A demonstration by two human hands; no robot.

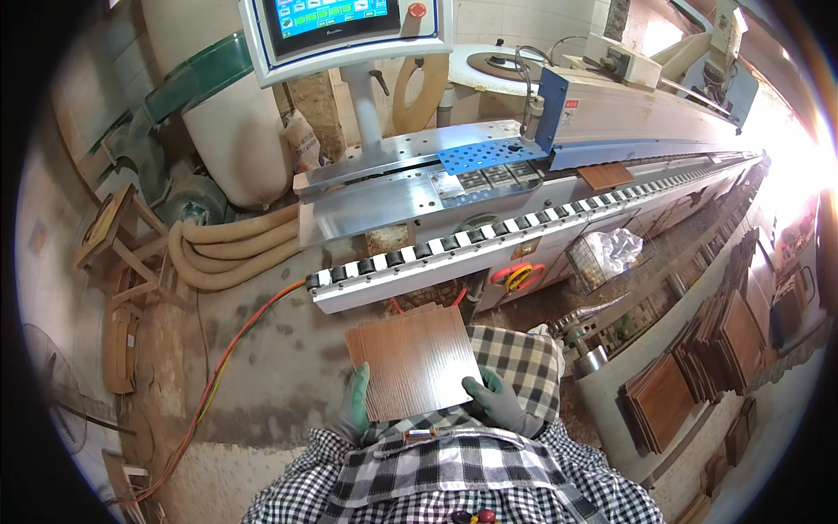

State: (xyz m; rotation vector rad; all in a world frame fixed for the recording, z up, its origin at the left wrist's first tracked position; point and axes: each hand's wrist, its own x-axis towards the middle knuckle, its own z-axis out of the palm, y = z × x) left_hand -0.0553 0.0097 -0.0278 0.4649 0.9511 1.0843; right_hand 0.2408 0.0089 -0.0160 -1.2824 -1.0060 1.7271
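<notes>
A small stack of brown wood-grain boards is held level at waist height, over a checked cloth. My left hand, in a grey-green glove, grips the stack's left edge. My right hand, gloved likewise, is closed on the right edge, thumb near the top face. Beyond the boards runs a long white rail with black rollers, in front of a metal machine bed with a blue perforated plate. A single brown board lies farther along the machine.
A control screen stands above the machine. Beige hoses, a wooden stand and an orange cable are at the left. Stacked brown boards lie at the right. A wire basket holds white plastic beneath the rail.
</notes>
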